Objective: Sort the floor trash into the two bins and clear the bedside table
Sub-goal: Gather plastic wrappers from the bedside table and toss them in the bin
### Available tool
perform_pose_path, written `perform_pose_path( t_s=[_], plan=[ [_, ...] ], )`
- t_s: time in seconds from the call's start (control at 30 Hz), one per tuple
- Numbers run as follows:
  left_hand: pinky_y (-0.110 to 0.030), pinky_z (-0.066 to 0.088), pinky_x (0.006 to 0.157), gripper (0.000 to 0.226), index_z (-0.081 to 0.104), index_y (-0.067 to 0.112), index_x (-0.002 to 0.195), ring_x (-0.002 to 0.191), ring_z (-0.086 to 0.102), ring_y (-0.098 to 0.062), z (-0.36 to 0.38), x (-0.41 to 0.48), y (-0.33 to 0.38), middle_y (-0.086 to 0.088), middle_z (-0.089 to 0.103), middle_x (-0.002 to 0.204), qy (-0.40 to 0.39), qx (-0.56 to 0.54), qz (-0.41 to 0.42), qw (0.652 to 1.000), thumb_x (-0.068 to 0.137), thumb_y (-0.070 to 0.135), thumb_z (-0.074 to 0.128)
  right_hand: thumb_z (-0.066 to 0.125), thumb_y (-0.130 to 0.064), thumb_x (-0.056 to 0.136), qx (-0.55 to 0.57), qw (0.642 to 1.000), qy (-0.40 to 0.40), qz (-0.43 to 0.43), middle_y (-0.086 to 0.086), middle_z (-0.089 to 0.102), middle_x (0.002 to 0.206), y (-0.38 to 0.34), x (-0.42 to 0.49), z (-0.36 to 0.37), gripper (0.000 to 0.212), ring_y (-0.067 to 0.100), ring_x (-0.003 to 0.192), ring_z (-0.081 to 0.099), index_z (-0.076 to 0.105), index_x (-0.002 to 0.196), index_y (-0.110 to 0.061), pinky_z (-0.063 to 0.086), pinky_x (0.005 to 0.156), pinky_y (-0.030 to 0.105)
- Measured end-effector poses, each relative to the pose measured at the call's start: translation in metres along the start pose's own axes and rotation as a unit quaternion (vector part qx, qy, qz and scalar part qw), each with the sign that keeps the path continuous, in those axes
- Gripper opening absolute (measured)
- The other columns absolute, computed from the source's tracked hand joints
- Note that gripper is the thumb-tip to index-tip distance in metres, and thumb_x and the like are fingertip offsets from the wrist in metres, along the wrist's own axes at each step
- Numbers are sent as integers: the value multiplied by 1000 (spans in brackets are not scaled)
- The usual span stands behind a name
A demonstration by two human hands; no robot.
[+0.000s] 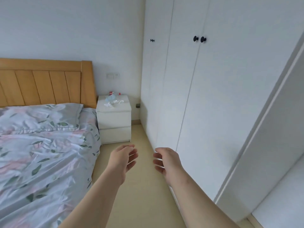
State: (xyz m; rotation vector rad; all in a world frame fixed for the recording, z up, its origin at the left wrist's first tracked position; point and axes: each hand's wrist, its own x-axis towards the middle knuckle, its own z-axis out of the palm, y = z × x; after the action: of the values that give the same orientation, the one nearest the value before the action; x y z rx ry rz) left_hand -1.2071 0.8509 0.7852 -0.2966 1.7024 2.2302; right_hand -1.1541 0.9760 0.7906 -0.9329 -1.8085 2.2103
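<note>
Bedroom corner by the wall: crumpled tissues [113, 102] and a bluish plastic scrap [110, 97] lie on the white counter [115, 119] beside the bed [41, 145]. Nearer, over the floor [144, 203], the left grip [122, 159] and right grip [166, 160] hover slack-fingered, palms facing, holding nothing.

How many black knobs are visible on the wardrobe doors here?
3. On the wardrobe: the far-left knob alone on one door, and the middle-left knob and middle-right knob side by side where two doors meet. Others may be out of view.
</note>
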Motion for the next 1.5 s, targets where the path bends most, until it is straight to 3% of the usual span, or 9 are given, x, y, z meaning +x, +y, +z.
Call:
perform_pose_path(
  t_s=[0.37, 0.63, 0.83, 1.2, 1.33, 1.5],
  plan=[
    [-28, 46, 66, 21, 61, 12, 86, 75, 59, -17, -25, 273, 115, -5, 60, 79, 97, -30, 0, 995, 95, 4, 44, 50, -14, 92, -8, 996, -68, 55, 3, 60, 86, -71, 255, 192, 7, 17, 71, 56, 56, 88, -13, 46, 63, 27],
    [-29, 46, 70, 21, 60, 12, 85, 73, 59, -17, -73, 429, 185, -5, 60, 80, 124, -50, 22, 991, 95, 4, 44, 52, -15, 90, -23, 995, -88, 50, 2, 62, 84, -95, 389, 316, 6, 17, 67, 57, 58, 88, -15, 46, 59, 26],
    [-27, 47, 70, 21, 60, 14, 85, 74, 59, -16, -116, 565, 228, -4, 61, 80, 130, -27, -11, 991, 95, 6, 44, 52, -14, 91, -13, 990, -85, 107, 4, 62, 84, -104, 491, 417, 9, 18, 66, 57, 59, 96, -11, 45, 56, 26],
    [-28, 47, 71, 17, 61, 14, 88, 72, 60, -16, -85, 796, 260, -3, 62, 79, 98, 87, -54, 990, 93, 8, 46, 55, -14, 89, 8, 991, -30, 131, 4, 62, 81, -139, 700, 459, 6, 18, 64, 55, 61, 87, -13, 45, 60, 28],
    [-30, 47, 74, 17, 61, 15, 88, 75, 60, -17, -62, 890, 268, -3, 63, 80, 114, 107, -61, 986, 93, 8, 46, 54, -15, 89, -7, 990, -29, 135, 2, 63, 81, -159, 801, 468, 6, 17, 65, 57, 60, 90, -14, 44, 62, 28],
    [-26, 44, 67, 18, 59, 17, 87, 71, 59, -14, -44, 982, 272, -2, 61, 81, 144, 139, -92, 975, 93, 9, 44, 52, -11, 89, -61, 986, -43, 151, 3, 59, 79, -179, 894, 477, 8, 17, 63, 53, 57, 84, -14, 41, 58, 26]
  ],
)
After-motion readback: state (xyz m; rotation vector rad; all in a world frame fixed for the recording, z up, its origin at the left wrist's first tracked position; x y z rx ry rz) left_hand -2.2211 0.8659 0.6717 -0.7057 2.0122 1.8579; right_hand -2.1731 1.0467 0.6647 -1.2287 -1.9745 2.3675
